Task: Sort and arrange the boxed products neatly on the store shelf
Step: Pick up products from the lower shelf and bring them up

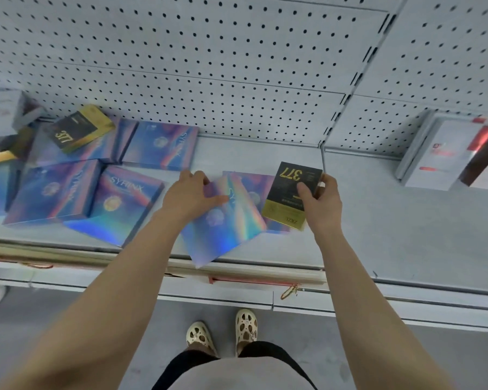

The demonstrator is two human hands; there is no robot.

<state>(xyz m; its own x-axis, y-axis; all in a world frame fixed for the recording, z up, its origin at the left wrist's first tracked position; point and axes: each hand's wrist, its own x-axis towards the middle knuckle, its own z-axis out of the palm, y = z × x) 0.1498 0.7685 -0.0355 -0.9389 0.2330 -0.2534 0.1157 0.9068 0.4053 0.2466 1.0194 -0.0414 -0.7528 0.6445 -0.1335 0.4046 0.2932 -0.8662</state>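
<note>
My left hand point(190, 192) grips the far edge of a blue holographic box point(226, 223) that tilts over the shelf's front edge. Under it lies another blue box point(254, 187). My right hand point(320, 201) holds a black-and-gold box marked 377 point(289, 195) by its right side, just above the blue boxes. Several more blue holographic boxes point(124, 204) lie scattered flat at the left of the grey shelf point(378, 226). A second black-and-gold 377 box point(81, 128) lies on top of them at the back left.
A pegboard wall point(209, 66) closes the back of the shelf. White boxes with red marks point(445, 153) lean at the right. Grey boxes point(3, 114) and a gold box point(0, 157) sit at the far left. My feet stand on the floor below.
</note>
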